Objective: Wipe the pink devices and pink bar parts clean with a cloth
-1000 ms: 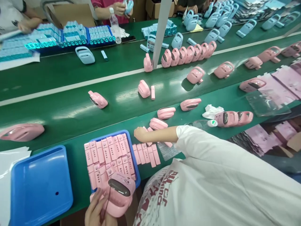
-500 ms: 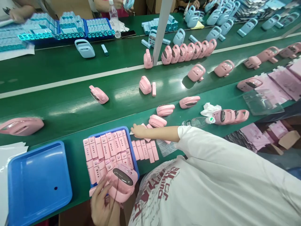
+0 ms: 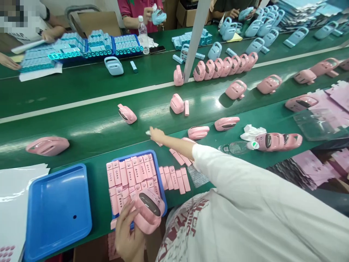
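Note:
My left hand (image 3: 128,229) is closed on a pink plastic case (image 3: 149,214) with a looped handle and a dark oval window, held above the near edge of a blue tray (image 3: 163,178). Rows of narrow pink sticks (image 3: 131,171) fill that tray. Stretched out over the green belt, my right hand (image 3: 156,135) pinches a small white thing (image 3: 148,133) too small to name. More pink sticks (image 3: 174,178) lie right of the tray, partly under my right forearm. A pink case (image 3: 127,114) lies on the belt beyond my right hand.
An unfilled blue tray (image 3: 58,207) lies at left beside white sheets (image 3: 16,196). A plastic bottle (image 3: 236,147) lies at right near pink cases (image 3: 272,141). A metal post (image 3: 195,40) rises beyond the belt. Co-workers handle blue cases (image 3: 159,16) across the table.
My right hand has moved from beside the pink sticks forward and out over the belt, still with the small white thing. My left hand keeps the pink case over the tray. The view has shifted.

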`<state>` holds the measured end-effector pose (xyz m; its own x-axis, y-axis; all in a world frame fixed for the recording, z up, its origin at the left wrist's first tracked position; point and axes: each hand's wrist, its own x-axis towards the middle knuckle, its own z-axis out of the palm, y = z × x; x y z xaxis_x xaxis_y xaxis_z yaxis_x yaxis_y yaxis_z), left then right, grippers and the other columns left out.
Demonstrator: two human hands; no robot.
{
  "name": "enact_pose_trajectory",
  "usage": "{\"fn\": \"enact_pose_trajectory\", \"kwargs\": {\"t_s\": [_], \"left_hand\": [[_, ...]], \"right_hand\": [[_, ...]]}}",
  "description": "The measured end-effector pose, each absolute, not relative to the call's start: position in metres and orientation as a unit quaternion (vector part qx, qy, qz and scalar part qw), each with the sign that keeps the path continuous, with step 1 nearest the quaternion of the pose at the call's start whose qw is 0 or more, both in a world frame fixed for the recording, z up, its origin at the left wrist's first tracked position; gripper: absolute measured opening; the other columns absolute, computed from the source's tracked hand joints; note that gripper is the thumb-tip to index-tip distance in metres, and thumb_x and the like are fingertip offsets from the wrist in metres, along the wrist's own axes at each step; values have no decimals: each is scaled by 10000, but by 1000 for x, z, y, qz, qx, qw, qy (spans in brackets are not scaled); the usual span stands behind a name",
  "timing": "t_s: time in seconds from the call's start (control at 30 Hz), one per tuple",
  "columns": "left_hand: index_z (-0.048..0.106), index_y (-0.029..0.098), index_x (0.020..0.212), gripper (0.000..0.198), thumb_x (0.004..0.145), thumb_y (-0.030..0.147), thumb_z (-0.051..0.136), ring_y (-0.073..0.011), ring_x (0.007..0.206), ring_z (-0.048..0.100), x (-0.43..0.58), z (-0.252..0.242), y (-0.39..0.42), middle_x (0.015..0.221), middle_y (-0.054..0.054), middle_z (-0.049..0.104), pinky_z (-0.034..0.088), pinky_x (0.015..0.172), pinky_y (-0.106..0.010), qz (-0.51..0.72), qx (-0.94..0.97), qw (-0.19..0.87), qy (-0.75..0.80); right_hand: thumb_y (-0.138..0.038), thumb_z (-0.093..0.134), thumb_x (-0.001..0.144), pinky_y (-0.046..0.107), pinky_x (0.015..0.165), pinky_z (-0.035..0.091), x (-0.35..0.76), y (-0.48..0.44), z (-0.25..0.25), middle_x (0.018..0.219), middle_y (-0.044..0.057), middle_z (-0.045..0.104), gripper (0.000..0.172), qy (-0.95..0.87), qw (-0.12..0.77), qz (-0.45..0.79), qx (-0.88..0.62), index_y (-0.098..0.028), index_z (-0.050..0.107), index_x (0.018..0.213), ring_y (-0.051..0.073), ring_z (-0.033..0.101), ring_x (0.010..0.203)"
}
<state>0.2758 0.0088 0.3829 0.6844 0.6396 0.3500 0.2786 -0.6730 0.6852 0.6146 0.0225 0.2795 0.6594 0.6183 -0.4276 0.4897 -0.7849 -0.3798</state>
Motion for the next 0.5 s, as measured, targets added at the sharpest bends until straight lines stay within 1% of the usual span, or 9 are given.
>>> {"fn": "enact_pose_trajectory", "kwargs": {"t_s": [0.1,0.17,0.23,0.33,0.4,0.5], "left_hand": [[676,202,799,189,782,77,534,-192,983,623,274,387,10,1002,-50,670,490,835,-325,306,868,283,271],[681,204,788,160,774,91,568,-187,967,628,273,389,10,1004,-46,673,491,830,-316,328,856,283,281],[681,197,795,137,760,93,600,-187,963,629,273,389,10,1005,-46,674,493,837,-313,352,841,288,294],[681,190,829,134,756,96,620,-192,983,624,276,390,8,1009,-46,671,492,870,-327,357,829,300,309],[682,189,839,128,768,107,614,-194,996,621,278,393,6,1023,-52,666,496,872,-329,350,830,307,307],[680,189,813,94,779,138,610,-204,995,623,282,399,-1,1028,-58,667,508,867,-347,358,829,308,298]], "right_hand": [[-241,335,926,336,898,469,659,55,291,1281,154,522,452,-279,191,236,-911,-126,268,1358,223,540,1153],[-264,292,949,333,912,465,674,60,292,1301,128,506,452,-271,225,233,-906,-138,247,1380,210,507,1189],[-304,340,955,358,903,475,674,51,285,1276,113,520,419,-261,237,254,-901,-152,333,1345,209,527,1150],[-349,503,907,390,842,506,659,27,267,1167,86,573,348,-246,221,328,-885,-146,516,1189,198,588,1008],[-346,552,883,386,809,520,648,16,256,1117,73,589,323,-242,212,378,-868,-140,557,1132,188,601,955],[-334,543,889,388,815,519,643,16,250,1137,77,580,324,-236,232,403,-853,-144,546,1151,190,596,970]]}}
